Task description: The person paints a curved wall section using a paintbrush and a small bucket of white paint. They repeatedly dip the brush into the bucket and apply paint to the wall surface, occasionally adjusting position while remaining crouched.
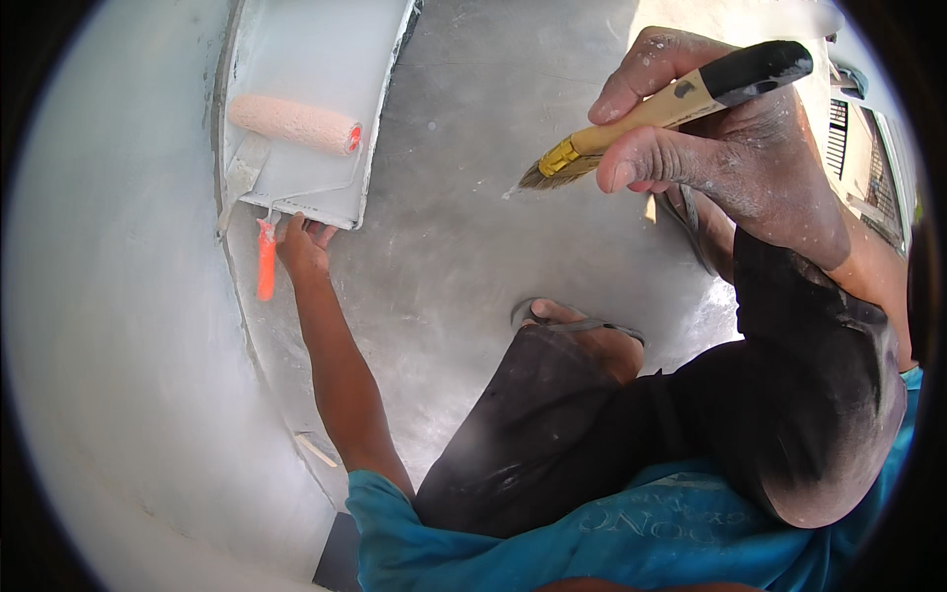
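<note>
My right hand (725,158) is raised at the upper right, closed around a paintbrush (671,107) with a wooden handle, a black end and a yellow ferrule. Its dark bristles point left and down over the floor. At the upper left, my left hand (304,247) grips the near edge of a white-coated paint tray (321,54); part of its fingers is hidden by the rim. Inside the tray lies a paint roller (296,125) with a pale pink, fuzzy sleeve. Its orange handle (265,261) sticks out over the near edge, just left of my left hand. White specks cover my right hand.
A pale wall (118,276) curves along the left, close to the tray. Below is a grey, smooth floor (444,217) with white smears. My sandalled feet (592,335) are on it. A thin light strip (318,450) lies by the wall's foot. A grille (837,136) shows at the far right.
</note>
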`<action>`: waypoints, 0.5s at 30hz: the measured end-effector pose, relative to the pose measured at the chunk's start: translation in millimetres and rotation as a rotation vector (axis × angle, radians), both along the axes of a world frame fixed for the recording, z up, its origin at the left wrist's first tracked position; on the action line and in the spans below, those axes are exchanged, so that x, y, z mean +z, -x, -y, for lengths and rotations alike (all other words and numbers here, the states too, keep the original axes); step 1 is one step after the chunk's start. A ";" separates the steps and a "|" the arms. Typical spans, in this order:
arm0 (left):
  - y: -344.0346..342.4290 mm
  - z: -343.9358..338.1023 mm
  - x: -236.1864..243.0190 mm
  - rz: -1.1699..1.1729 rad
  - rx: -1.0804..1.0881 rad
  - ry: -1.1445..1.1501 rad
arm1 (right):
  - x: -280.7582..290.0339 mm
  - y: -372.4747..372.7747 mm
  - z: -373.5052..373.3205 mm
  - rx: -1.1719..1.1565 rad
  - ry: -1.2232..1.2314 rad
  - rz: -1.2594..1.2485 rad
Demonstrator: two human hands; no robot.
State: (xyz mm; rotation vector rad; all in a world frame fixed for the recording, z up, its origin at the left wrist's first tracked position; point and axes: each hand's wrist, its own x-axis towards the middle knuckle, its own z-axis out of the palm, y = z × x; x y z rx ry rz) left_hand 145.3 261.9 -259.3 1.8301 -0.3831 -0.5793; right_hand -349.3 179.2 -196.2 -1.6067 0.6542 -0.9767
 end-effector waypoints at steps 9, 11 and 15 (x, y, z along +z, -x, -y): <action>-8.0 -38.8 21.4 -0.053 0.117 -0.060 | 78.9 25.0 126.6 -0.312 0.117 0.050; -9.3 -54.4 23.3 -0.113 0.168 -0.022 | 84.9 20.1 189.0 -0.413 0.493 -0.016; 4.4 -44.4 29.1 -0.225 0.071 -0.110 | 75.3 15.0 270.2 -0.561 0.594 -0.299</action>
